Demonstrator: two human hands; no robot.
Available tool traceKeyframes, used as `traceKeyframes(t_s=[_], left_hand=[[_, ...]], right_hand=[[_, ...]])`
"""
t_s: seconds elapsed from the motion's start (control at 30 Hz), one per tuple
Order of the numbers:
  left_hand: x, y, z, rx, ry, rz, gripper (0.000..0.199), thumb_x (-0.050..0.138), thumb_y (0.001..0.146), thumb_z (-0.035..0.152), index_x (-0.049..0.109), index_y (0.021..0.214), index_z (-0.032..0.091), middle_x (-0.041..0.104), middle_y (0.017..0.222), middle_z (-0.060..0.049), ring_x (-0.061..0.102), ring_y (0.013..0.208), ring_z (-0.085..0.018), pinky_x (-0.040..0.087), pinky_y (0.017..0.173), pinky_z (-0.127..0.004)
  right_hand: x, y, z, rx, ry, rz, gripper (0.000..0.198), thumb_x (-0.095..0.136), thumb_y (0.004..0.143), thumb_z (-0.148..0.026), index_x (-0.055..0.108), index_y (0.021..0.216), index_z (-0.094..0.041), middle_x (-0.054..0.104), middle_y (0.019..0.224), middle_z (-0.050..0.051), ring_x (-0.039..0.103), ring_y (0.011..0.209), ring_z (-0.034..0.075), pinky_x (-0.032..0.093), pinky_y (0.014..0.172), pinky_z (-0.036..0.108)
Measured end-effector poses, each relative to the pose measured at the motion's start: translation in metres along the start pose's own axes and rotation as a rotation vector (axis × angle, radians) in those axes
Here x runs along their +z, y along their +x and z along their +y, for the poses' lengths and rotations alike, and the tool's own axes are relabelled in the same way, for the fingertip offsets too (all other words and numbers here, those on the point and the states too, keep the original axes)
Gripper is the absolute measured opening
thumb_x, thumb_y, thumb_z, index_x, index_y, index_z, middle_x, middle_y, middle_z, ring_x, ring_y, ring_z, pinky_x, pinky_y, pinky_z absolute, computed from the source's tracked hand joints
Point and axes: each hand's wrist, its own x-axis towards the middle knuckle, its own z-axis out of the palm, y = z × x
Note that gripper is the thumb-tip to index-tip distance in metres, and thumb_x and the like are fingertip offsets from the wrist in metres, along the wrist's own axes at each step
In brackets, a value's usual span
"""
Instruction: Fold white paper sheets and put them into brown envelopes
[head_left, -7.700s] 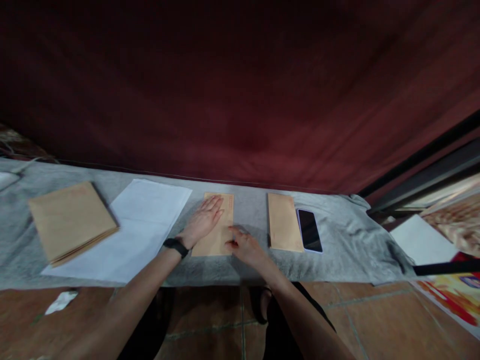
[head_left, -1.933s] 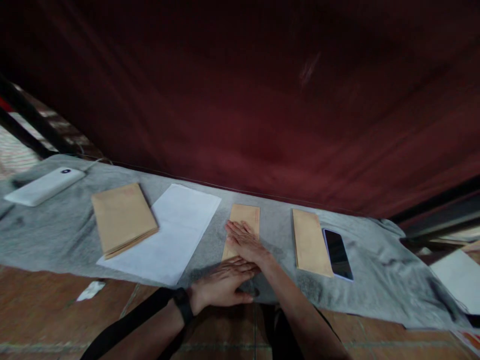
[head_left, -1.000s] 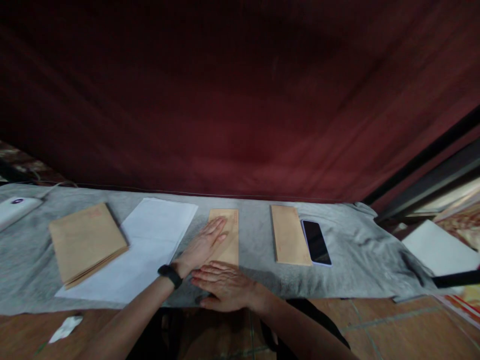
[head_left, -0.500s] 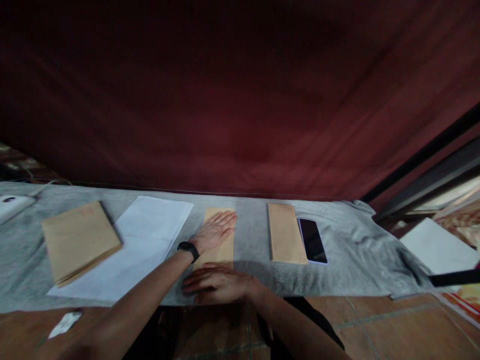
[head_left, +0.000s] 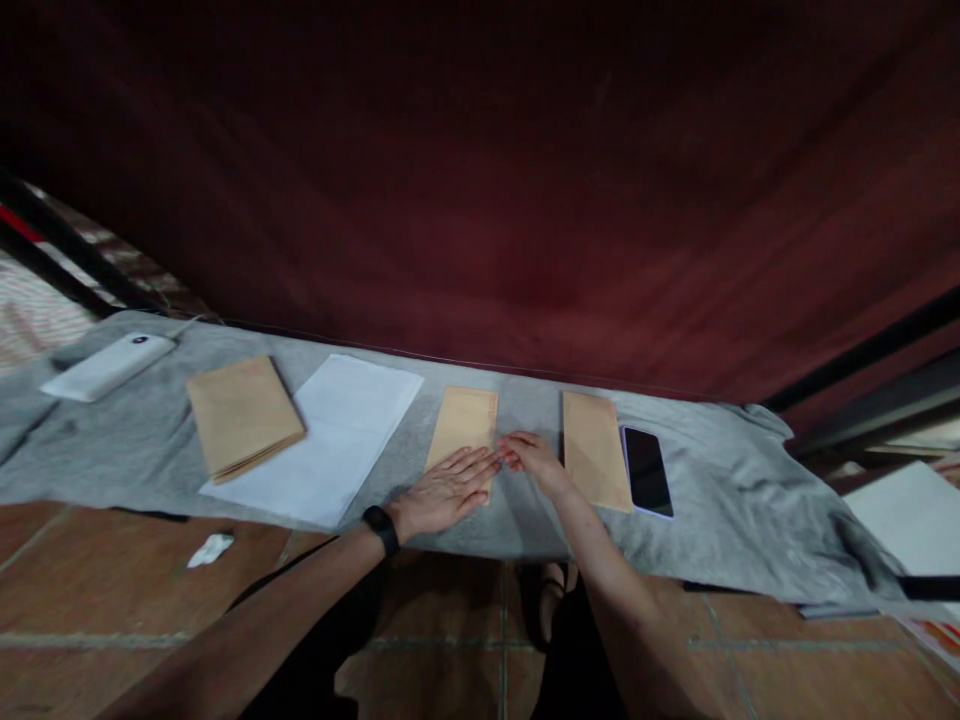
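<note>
A narrow light-brown paper envelope (head_left: 471, 415) lies in front of me on the grey cloth, with small reddish print near its upper right corner. Flat across its lower part rests my left hand (head_left: 446, 490), fingers stretched to the right edge; a black band is on that wrist. My right hand (head_left: 529, 455) is at that same edge, close to the left fingertips. Its fingers are bent and drawn together, and what is between them, if anything, is hidden. Right of this hand lies a second brown envelope (head_left: 596, 450).
A phone (head_left: 647, 472) lies beside the second envelope. On the left are white paper sheets (head_left: 337, 440), a stack of brown envelopes (head_left: 244, 415) partly over them, and a white device (head_left: 112, 365) with a cable. A dark red curtain (head_left: 480, 200) hangs behind the grey cloth (head_left: 720, 500).
My right hand has gone from the envelope's near end up to its right edge, its fingers now bent together. My left hand has slid lower on the envelope. The view has shifted left.
</note>
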Motion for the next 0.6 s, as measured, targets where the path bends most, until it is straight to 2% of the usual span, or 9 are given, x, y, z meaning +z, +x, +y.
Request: traceKeyframes(t_s=[0.1,0.23,0.3,0.4,0.43,0.5,0.6], left_hand=[[-0.002,-0.010,0.011,0.026,-0.006,-0.001,0.052,0.034,0.107,0.042,0.034,0.157,0.029,0.031,0.166,0.000,0.019,0.156,-0.016,0.007,0.129,-0.039],[-0.005,-0.020,0.025,0.049,-0.049,0.001,0.052,0.041,0.105,0.040,0.037,0.156,0.031,0.034,0.164,0.002,0.022,0.155,-0.017,0.007,0.129,-0.039],[-0.010,-0.024,0.033,0.049,-0.113,-0.003,0.051,0.045,0.104,0.040,0.041,0.154,0.031,0.038,0.163,0.001,0.027,0.154,-0.017,0.011,0.129,-0.038],[-0.022,-0.026,0.036,0.033,-0.270,0.012,0.043,0.046,0.103,0.040,0.055,0.144,0.032,0.050,0.155,0.000,0.041,0.147,-0.018,0.025,0.126,-0.036],[-0.026,-0.025,0.034,-0.009,-0.325,0.065,0.040,0.047,0.102,0.040,0.060,0.140,0.032,0.054,0.152,0.000,0.046,0.144,-0.019,0.029,0.124,-0.037],[-0.033,-0.022,0.025,-0.196,-0.445,0.277,0.036,0.052,0.099,0.039,0.067,0.131,0.030,0.061,0.145,-0.003,0.053,0.137,-0.022,0.036,0.119,-0.040],[-0.039,-0.013,0.007,-0.655,-0.829,0.615,0.031,0.069,0.085,0.037,0.075,0.112,0.025,0.075,0.121,-0.006,0.066,0.117,-0.027,0.051,0.100,-0.037]], right_hand=[[0.000,0.012,0.011,0.058,-0.027,0.095,0.018,0.054,0.093,-0.022,0.068,0.087,-0.013,0.069,0.072,0.003,0.059,0.056,0.009,0.049,0.053,0.018],[0.004,0.013,0.016,0.100,-0.073,0.100,0.017,0.053,0.093,-0.021,0.066,0.084,-0.014,0.069,0.069,0.003,0.060,0.054,0.009,0.051,0.052,0.018],[0.007,0.011,0.017,0.119,-0.097,0.084,0.018,0.053,0.093,-0.021,0.066,0.085,-0.014,0.070,0.069,0.003,0.061,0.053,0.010,0.051,0.051,0.018],[0.012,0.008,0.020,0.156,-0.132,0.056,0.018,0.053,0.094,-0.023,0.066,0.085,-0.015,0.069,0.064,0.002,0.059,0.048,0.010,0.049,0.047,0.018],[0.013,0.008,0.021,0.164,-0.143,0.049,0.017,0.054,0.094,-0.024,0.066,0.084,-0.016,0.069,0.062,0.001,0.058,0.047,0.010,0.048,0.046,0.018],[0.014,0.007,0.023,0.172,-0.166,0.040,0.017,0.056,0.093,-0.026,0.065,0.082,-0.017,0.067,0.059,0.000,0.056,0.044,0.010,0.046,0.043,0.019],[0.016,0.007,0.024,0.174,-0.201,0.037,0.020,0.056,0.091,-0.026,0.065,0.074,-0.019,0.065,0.054,0.000,0.054,0.041,0.011,0.044,0.042,0.020]])
